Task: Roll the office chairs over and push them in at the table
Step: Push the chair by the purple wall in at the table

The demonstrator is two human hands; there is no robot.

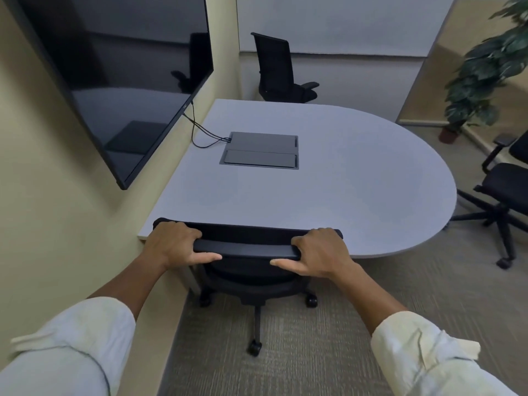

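Observation:
A black office chair stands right in front of me with its back against the near edge of the grey rounded table; its seat reaches under the tabletop. My left hand grips the left end of the chair's top rail. My right hand grips the right end. A second black chair stands at the table's far side, turned sideways to it. A third black chair sits off the right of the table, a little apart from its curved edge.
A large dark screen hangs on the left wall, its cables running to a dark hatch in the tabletop. A potted plant stands at the back right. Carpet floor lies around the table.

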